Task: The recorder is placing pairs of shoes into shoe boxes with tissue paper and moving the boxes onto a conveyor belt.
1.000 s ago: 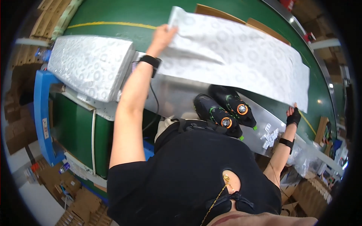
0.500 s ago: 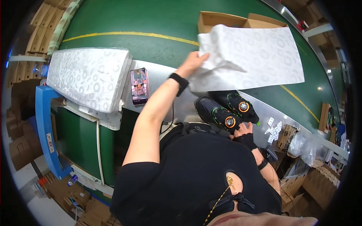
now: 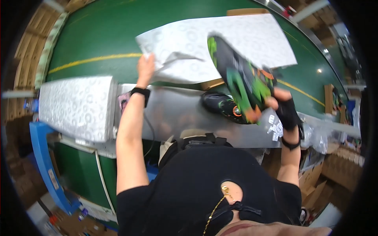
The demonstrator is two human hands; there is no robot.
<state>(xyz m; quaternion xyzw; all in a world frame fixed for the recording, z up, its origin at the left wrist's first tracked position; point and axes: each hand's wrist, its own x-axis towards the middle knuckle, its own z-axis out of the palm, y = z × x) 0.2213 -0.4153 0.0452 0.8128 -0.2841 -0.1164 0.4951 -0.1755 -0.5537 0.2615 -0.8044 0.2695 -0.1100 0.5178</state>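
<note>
My left hand [image 3: 146, 70] pinches the left corner of a white sheet of wrapping paper [image 3: 185, 37] printed with pale grey rings. The sheet spreads over a brown cardboard box, whose edge [image 3: 248, 11] shows behind it. In my right hand [image 3: 284, 106] is a black and green cycling shoe [image 3: 236, 69], gripped at one end and raised above the sheet's right part, its green-marked sole partly visible. The shoe is blurred by motion. A second black shoe [image 3: 220, 105] with an orange-ringed dial lies on the metal ledge [image 3: 169, 114] below it.
A stack of patterned paper [image 3: 78, 106] lies at the left, with a phone [image 3: 123, 100] beside it, partly behind my left forearm. White stickers [image 3: 274, 128] sit right of the shoes. A blue frame [image 3: 43, 161] stands at the left; the green belt [image 3: 110, 35] runs behind.
My right hand has lifted one shoe from the ledge, up over the paper. My left hand has drawn the sheet leftward, and the sheet now covers most of the box.
</note>
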